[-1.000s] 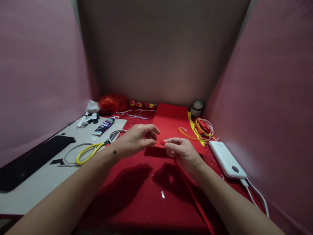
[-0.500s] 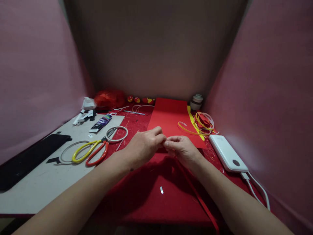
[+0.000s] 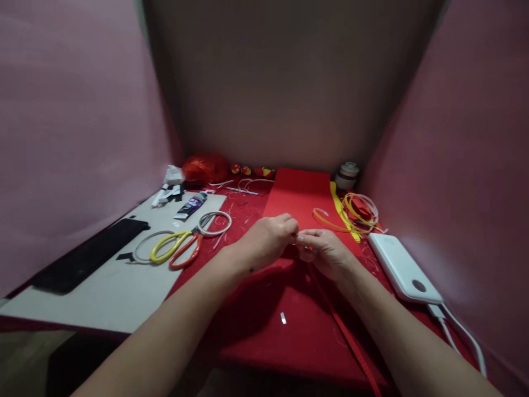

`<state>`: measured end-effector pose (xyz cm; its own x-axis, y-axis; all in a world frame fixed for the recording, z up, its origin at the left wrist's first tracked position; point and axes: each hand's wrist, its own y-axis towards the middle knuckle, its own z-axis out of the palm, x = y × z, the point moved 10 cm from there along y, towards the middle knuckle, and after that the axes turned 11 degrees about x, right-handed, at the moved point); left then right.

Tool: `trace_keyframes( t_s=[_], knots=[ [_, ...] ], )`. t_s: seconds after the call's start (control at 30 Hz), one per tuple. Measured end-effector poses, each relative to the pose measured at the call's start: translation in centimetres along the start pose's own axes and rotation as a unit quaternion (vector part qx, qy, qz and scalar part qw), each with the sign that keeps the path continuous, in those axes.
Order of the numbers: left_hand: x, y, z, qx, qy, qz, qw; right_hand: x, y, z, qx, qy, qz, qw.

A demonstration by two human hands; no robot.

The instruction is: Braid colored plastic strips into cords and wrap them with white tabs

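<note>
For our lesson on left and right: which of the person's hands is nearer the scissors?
Left. The left hand is to the right of the scissors; the right hand is farther right, beyond the left.

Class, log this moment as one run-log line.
right hand: holding red strip | left hand: at right hand | scissors: unheld, left | power bank: right, cabled

Narrow red strip point(image 3: 346, 332), one. Long, slender, plain red; material uncertain. Unbroken along its visible length, almost straight. Upper end hidden from view near centre; body slants downward toward 5 o'clock, where the near end passes out of view at the bottom edge.
</note>
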<state>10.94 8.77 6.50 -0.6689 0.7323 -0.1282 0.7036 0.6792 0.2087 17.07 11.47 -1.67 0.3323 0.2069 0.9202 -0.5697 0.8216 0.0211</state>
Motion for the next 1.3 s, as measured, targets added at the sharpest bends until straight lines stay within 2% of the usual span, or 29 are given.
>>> trace_keyframes(
  t_s=[0.17, 0.27, 0.37, 0.47, 0.57, 0.7, 0.8, 0.93, 1.3],
  knots=[
    [-1.7, 0.2, -0.6, 0.031, 0.049, -0.018, 0.998, 0.1, -0.3, -0.1, 0.009, -0.007, 0.01, 1.0],
    [-2.3, -1.5, -2.1, -0.009, 0.031, -0.066, 0.997, 0.2, -0.6, -0.4, -0.009, -0.027, 0.021, 0.999],
    [-2.7, -5.5, -2.6, -0.043, 0.031, -0.1, 0.994, 0.0, -0.7, -0.4, -0.009, -0.03, 0.033, 0.999],
    [-2.1, -10.6, -1.2, -0.028, 0.071, -0.122, 0.99, -0.2, -0.7, -0.7, -0.018, -0.022, 0.03, 0.999],
    [-0.6, -14.8, 0.6, 0.006, 0.108, -0.111, 0.988, -0.5, -0.7, -0.6, -0.014, -0.016, 0.03, 0.999],
    [3.2, -18.2, 1.1, 0.01, 0.15, -0.164, 0.975, -0.8, -0.9, -0.4, -0.015, -0.021, 0.038, 0.999],
    [5.2, -19.3, 0.6, -0.02, 0.153, -0.197, 0.968, -1.0, -1.0, -0.4, -0.021, -0.034, 0.042, 0.998],
    [6.4, -20.0, 0.3, -0.054, 0.146, -0.227, 0.961, -1.2, -1.0, -0.6, -0.036, -0.039, 0.04, 0.998],
    [6.3, -20.2, -0.3, -0.062, 0.149, -0.212, 0.964, -1.3, -1.2, -0.7, -0.041, -0.033, 0.041, 0.998]
  ],
)
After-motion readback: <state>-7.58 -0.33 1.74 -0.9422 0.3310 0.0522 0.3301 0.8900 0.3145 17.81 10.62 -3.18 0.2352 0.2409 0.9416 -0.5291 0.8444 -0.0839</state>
